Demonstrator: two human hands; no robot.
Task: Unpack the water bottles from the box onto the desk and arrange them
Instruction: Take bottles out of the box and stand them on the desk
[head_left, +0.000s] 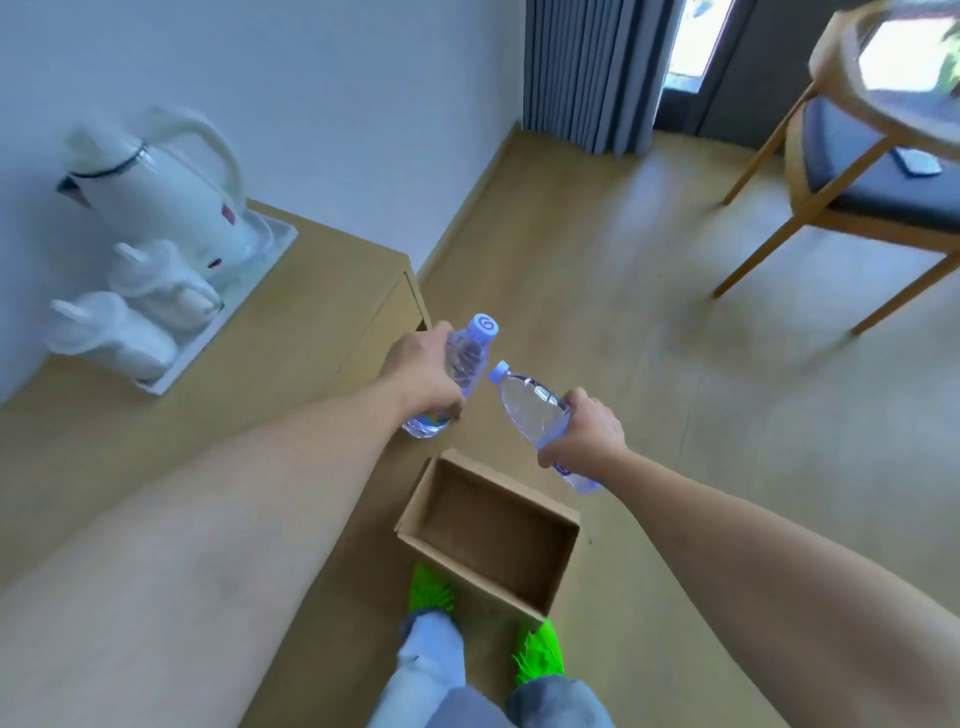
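Here, at the far left, a white electric kettle (156, 197) and two white cups (135, 312) sit on a pale rectangular tray (270, 244) at the back of the light wooden desk (311, 312), whose near stretch lies bare. Moving rightward, the left hand (423, 376) is wrapped around the middle of a clear plastic water bottle with a pale blue cap (467, 358), held close to upright just past the desk's front corner; its base shows below the fingers. Just beside it, cap nearly meeting the first bottle, a second clear plastic water bottle with a pale blue cap (530, 405) tilts leftward in the right hand (584, 436), which grips it low on the body. Both bottles are in the air above the floor, neither on the desk yet. Below them stands the brown cardboard box (558, 566), open-topped on the wood floor, and no bottle shows in the part of its interior that is visible. Farther right stands a wooden chair with a dark seat cushion (872, 187).

Both look full, so likely fairly weighty for their size, with thin walls that would give under a hard squeeze and a smooth surface that could slip. A mid-body wrap seems the safest hold; the lower grip on the tilted bottle looks less steady for setting it down upright.
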